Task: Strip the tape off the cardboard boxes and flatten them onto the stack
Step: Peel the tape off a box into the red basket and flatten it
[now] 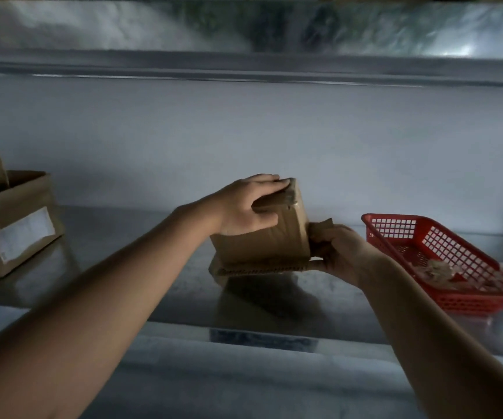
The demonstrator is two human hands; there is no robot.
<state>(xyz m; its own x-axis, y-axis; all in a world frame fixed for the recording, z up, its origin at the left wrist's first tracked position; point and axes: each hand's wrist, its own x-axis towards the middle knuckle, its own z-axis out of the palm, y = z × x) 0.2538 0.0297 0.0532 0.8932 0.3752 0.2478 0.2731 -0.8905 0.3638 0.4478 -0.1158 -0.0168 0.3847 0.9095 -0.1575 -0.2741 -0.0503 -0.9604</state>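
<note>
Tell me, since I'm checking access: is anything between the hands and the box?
Nothing visible. The left hand grips the box at its top; the right hand holds its right-side flap.

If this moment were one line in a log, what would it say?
left hand: grips small box top | right hand: holds its right flap | basket: tape scraps | box not yet flat

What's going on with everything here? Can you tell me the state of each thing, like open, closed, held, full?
Small cardboard box: held up above the table, tilted, flaps loose.
Left hand: grips the box's top edge.
Right hand: grips the box's right-side flap.
Red basket: on the table, holds crumpled scraps.
Labelled box: on the table at left, top open.
</note>
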